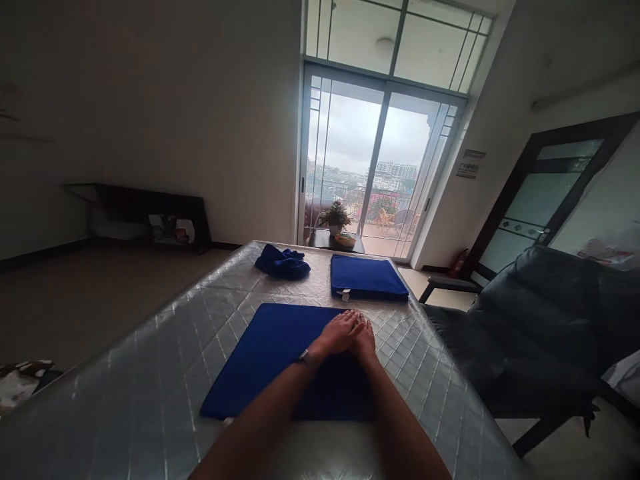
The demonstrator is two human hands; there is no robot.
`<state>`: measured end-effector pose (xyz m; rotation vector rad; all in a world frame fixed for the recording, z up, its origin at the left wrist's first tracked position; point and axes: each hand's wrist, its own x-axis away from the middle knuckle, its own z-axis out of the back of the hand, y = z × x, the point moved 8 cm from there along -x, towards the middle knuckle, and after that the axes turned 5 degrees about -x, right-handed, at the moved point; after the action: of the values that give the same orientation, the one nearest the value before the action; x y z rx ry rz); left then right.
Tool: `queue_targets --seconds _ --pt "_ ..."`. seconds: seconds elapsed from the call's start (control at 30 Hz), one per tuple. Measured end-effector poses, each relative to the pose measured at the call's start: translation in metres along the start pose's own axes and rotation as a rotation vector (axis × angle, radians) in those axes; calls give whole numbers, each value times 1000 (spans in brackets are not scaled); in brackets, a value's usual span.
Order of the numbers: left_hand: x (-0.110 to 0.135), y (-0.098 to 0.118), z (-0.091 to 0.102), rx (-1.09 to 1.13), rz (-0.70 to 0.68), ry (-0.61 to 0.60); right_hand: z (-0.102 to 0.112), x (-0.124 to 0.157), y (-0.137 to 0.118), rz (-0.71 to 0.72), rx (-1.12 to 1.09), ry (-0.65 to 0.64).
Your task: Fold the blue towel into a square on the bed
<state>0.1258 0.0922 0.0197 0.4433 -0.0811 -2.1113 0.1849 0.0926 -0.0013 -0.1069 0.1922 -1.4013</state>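
A blue towel (270, 353) lies spread flat on the quilted mattress (150, 373) in front of me. My left hand (339, 331) and my right hand (365, 340) rest side by side on its far right part, fingers stretched flat and pressed on the cloth. A band sits on my left wrist. Farther off, a neatly folded blue towel stack (367, 278) lies at the mattress's far right, and a crumpled blue towel (283, 261) lies at the far middle.
A dark padded chair (540, 320) stands close to the mattress's right side. Beyond the far edge are a small table with a potted plant (335, 218) and glass balcony doors (375, 167). A low dark shelf (145, 217) lines the left wall.
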Motion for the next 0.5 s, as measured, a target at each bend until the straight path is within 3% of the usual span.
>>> queue_targets --seconds 0.07,0.17,0.5 --pt "-8 9 -8 3 42 -13 -2 1 0 23 28 -8" --pt "-6 -1 -11 -11 137 -49 -1 1 1 9 15 5" --pt "63 -99 29 -131 379 -131 7 -3 1 -98 -121 23"
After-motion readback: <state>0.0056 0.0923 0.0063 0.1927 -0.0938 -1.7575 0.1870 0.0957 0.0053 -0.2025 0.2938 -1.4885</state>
